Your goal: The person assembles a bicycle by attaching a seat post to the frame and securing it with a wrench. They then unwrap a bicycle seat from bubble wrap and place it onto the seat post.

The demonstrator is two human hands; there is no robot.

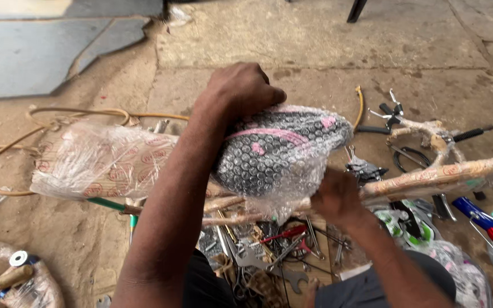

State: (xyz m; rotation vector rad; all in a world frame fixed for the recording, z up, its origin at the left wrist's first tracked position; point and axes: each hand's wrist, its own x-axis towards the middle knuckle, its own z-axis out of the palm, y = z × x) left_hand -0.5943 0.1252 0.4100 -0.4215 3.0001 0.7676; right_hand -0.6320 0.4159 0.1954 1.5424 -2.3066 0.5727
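Observation:
A black and pink bicycle saddle (278, 154) wrapped in bubble wrap sits at the centre of the view. My left hand (241, 88) grips its top rear edge from above, fingers curled over the wrap. Under the saddle's nose, my right hand (338, 197) is closed around the wrapped part where the saddle meets a paper-wrapped bicycle frame tube (440, 177). A clear plastic bag with red printed rings (101, 159) covers another wrapped part to the left of the saddle.
Several spanners, pliers and a red-handled screwdriver (283, 234) lie below the saddle. Wrapped handlebars with brake levers (423, 128) rest at the right. A tan hose (7, 154) loops at the left. Blue parts (486, 219) lie at the right edge. A wrapped rim (12, 279) shows lower left.

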